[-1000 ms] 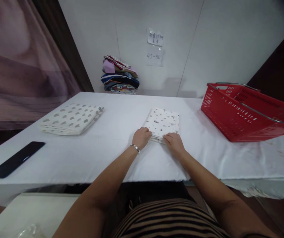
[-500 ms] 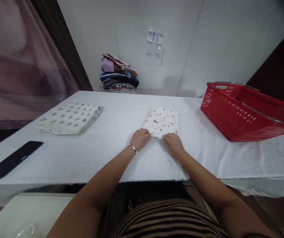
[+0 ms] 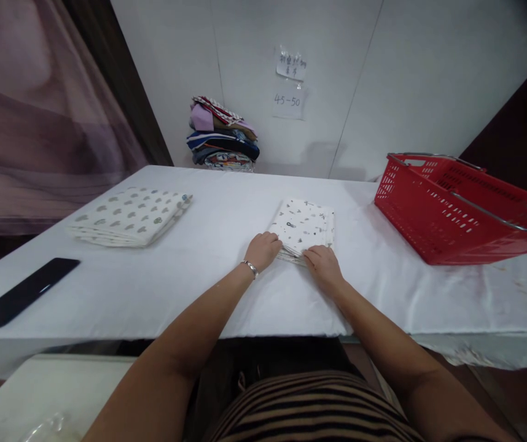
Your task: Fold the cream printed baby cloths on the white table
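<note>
A white cloth with a small dark print (image 3: 304, 222) lies folded into a rectangle on the white-covered table (image 3: 217, 288). My left hand (image 3: 263, 250) pinches its near left corner, fingers closed on the layers. At the near edge, a little to the right, my right hand (image 3: 324, 265) also grips the fabric between thumb and fingers. Several folded layers show along the edge between the two hands. Another folded cloth, white with grey-green motifs (image 3: 129, 216), rests apart on the left side of the table.
A red plastic basket (image 3: 433, 221) with metal handles stands on the right. A flat black object (image 3: 26, 291) lies at the left front. Behind the table is a stack of folded fabrics (image 3: 222, 138) against the wall, beside paper signs (image 3: 288, 101).
Both hands stay on the near edge of the printed cloth. Its upper layers there look slightly lifted and shifted. The whole view has moved a little.
</note>
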`<state>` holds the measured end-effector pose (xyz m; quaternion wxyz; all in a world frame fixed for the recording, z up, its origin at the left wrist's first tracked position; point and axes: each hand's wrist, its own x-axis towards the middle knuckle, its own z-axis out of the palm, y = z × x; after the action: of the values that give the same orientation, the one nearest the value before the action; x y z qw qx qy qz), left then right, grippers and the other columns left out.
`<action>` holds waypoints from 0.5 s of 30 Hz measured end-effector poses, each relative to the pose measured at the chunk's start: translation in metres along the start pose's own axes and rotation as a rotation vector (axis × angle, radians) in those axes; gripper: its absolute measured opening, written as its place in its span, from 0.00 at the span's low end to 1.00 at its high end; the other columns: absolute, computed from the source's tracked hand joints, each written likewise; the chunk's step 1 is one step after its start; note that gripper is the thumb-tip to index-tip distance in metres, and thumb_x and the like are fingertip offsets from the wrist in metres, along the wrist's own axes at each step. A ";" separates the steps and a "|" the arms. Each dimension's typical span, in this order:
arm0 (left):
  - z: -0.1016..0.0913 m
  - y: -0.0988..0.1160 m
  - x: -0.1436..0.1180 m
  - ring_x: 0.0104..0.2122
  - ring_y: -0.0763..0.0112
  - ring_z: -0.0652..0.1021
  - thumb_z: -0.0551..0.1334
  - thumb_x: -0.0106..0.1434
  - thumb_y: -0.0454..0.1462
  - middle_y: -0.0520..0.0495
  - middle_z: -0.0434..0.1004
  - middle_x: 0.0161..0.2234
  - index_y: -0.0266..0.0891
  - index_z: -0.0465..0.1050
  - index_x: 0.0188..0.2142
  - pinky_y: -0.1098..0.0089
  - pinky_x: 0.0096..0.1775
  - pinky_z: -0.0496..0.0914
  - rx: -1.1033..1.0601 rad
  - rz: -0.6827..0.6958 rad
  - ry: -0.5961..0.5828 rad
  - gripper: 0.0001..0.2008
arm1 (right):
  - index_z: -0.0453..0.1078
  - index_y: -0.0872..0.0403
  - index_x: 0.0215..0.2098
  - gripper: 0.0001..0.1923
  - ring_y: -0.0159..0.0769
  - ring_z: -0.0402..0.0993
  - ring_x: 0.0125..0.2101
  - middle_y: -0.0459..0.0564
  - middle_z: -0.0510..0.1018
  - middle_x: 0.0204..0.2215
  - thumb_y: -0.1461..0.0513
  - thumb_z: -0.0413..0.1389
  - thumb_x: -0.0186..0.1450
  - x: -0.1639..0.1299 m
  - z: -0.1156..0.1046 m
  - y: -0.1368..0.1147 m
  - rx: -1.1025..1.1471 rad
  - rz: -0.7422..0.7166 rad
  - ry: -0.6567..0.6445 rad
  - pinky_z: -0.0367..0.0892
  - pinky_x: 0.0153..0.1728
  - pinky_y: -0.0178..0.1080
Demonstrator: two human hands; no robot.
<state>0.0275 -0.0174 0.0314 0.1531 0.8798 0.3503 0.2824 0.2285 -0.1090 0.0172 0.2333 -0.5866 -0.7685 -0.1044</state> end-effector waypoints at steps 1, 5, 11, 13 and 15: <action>0.000 0.000 0.000 0.37 0.64 0.68 0.57 0.61 0.34 0.44 0.70 0.31 0.41 0.69 0.24 0.65 0.40 0.58 0.004 -0.005 0.000 0.09 | 0.72 0.53 0.41 0.11 0.39 0.65 0.38 0.52 0.75 0.37 0.59 0.49 0.68 0.000 0.000 0.000 -0.006 -0.003 -0.013 0.55 0.39 0.40; 0.002 0.000 0.000 0.37 0.64 0.67 0.57 0.61 0.34 0.44 0.70 0.31 0.41 0.69 0.24 0.64 0.40 0.58 0.027 -0.016 -0.009 0.09 | 0.72 0.52 0.42 0.11 0.39 0.65 0.38 0.52 0.74 0.36 0.59 0.49 0.68 0.003 -0.001 0.000 -0.037 0.004 -0.036 0.54 0.38 0.40; 0.007 -0.006 -0.001 0.36 0.64 0.67 0.55 0.61 0.31 0.44 0.70 0.31 0.41 0.67 0.23 0.65 0.38 0.57 0.105 0.023 -0.030 0.11 | 0.74 0.51 0.37 0.11 0.38 0.64 0.36 0.51 0.75 0.33 0.62 0.49 0.67 0.007 0.004 0.002 -0.076 -0.008 -0.001 0.53 0.36 0.40; 0.008 -0.008 -0.001 0.35 0.64 0.67 0.54 0.61 0.30 0.44 0.69 0.31 0.41 0.66 0.22 0.65 0.38 0.57 0.139 0.050 -0.026 0.12 | 0.74 0.51 0.36 0.11 0.38 0.64 0.35 0.51 0.75 0.33 0.62 0.49 0.67 0.007 0.005 0.003 -0.083 -0.026 -0.008 0.52 0.36 0.39; 0.008 -0.009 -0.002 0.36 0.64 0.67 0.54 0.61 0.29 0.44 0.69 0.31 0.41 0.66 0.23 0.65 0.38 0.57 0.121 0.057 -0.012 0.12 | 0.75 0.51 0.36 0.11 0.38 0.64 0.35 0.51 0.75 0.33 0.62 0.49 0.67 0.008 0.005 0.004 -0.084 -0.024 0.006 0.52 0.35 0.39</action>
<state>0.0267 -0.0129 0.0201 0.0935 0.8988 0.3405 0.2598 0.2297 -0.0990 0.0159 0.2096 -0.5864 -0.7696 -0.1412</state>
